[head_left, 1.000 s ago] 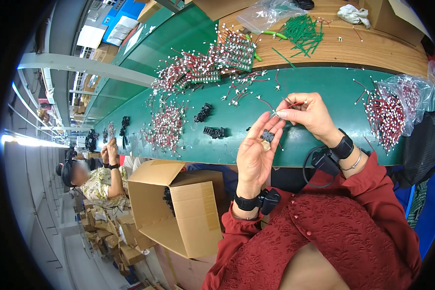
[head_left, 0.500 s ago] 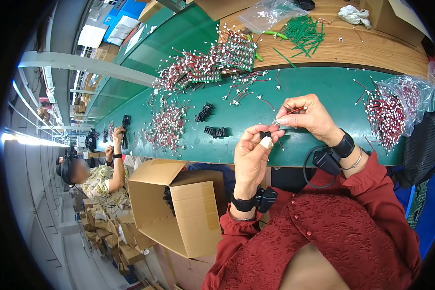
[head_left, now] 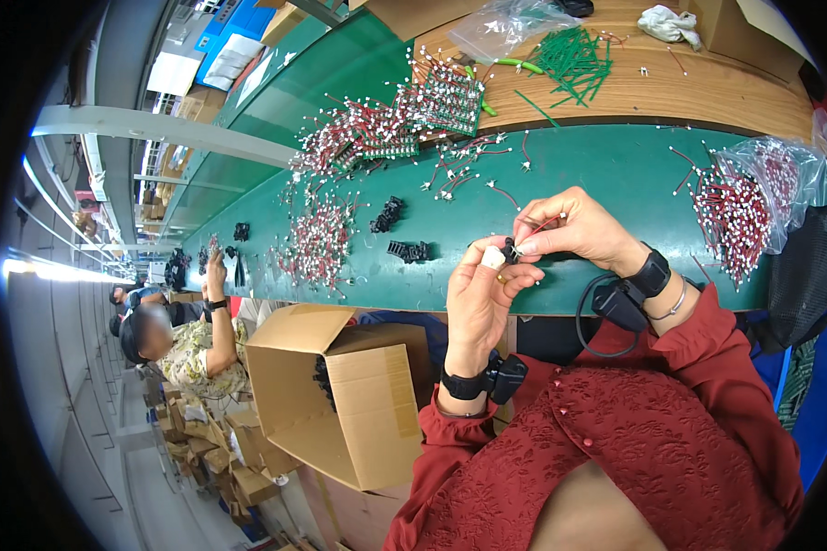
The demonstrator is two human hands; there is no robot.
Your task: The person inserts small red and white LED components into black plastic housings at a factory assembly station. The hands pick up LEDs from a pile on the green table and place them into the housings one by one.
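Note:
Between the thumb and fingers of my left hand (head_left: 485, 289) is a small black plastic part (head_left: 510, 250); a white covering wraps the thumb tip. My right hand (head_left: 583, 230) pinches a short red wire with white connector ends (head_left: 549, 223), its lower end touching the black part. Both hands meet above the near edge of the green bench (head_left: 432, 286). Left of them lie two black plastic strips of joined parts, one (head_left: 409, 251) near my left hand and another (head_left: 388, 214) farther off. Loose red wires (head_left: 455, 170) are scattered beyond the hands.
A heap of red-and-white wires (head_left: 317, 243) lies left, wired green boards (head_left: 441, 106) behind. More wires (head_left: 730, 207) spill from a plastic bag at right. Green sticks (head_left: 574, 64) rest on the wooden board. An open carton (head_left: 372, 413) stands below the bench; a co-worker (head_left: 193, 344) sits far left.
My right hand has shifted slightly left and brought the wire's end to the black part. My left hand has turned, its thumb moving up. The co-worker's raised hand has moved slightly.

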